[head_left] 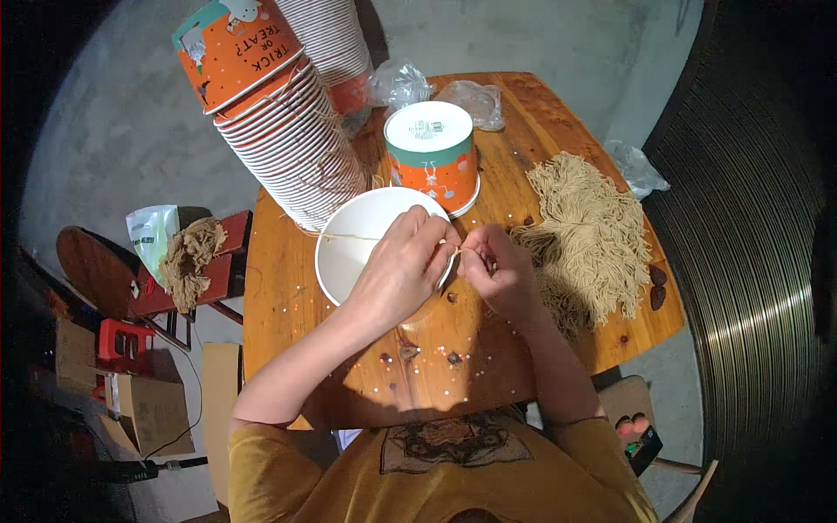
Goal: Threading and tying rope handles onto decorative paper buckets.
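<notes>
My left hand (pixel 403 268) grips the rim of a white paper bucket (pixel 353 244) that lies on its side on the wooden table (pixel 288 305), its open mouth facing up. My right hand (pixel 497 270) pinches a thin tan string (pixel 349 236) at the bucket's rim. The string runs left across the bucket's opening. Both hands touch at the rim.
A tall leaning stack of orange-and-white paper buckets (pixel 279 122) stands at the table's back left. One upturned orange bucket (pixel 432 157) sits behind my hands. A heap of tan strings (pixel 588 231) lies to the right. Clear plastic bags (pixel 401 83) lie at the back.
</notes>
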The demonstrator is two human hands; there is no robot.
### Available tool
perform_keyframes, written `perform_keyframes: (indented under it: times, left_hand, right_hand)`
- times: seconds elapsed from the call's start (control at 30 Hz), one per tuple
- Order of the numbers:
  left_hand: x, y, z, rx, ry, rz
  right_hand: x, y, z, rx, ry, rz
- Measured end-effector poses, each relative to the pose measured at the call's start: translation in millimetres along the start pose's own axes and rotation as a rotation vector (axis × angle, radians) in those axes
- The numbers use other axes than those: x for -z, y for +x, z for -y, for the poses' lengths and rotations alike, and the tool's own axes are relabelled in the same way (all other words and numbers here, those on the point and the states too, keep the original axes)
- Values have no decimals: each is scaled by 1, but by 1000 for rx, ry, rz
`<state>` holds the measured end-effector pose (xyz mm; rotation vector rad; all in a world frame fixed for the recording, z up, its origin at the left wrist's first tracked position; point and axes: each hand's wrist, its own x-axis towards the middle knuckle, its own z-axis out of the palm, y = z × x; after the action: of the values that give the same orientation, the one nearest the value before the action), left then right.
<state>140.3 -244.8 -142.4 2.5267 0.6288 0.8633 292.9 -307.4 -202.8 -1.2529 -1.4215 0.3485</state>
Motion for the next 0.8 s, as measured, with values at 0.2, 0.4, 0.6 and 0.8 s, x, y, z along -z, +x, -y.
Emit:
perform_keyframes:
  times: [0.2, 0.4, 0.6, 0.8]
  left_hand:
    - [-1, 1, 1, -18, -8, -21]
    - [-2, 1, 2, -15, 16, -6]
    - [-3, 0, 4, -11, 33, -28]
    - [-2, 0, 2, 20, 41, -39]
  right_hand:
    - [2, 0, 0, 26, 15, -4]
    - [3, -1, -1, -11, -16, 28]
    - [3, -2, -4, 4, -26, 12]
    - [5, -2, 0, 26, -86, 20]
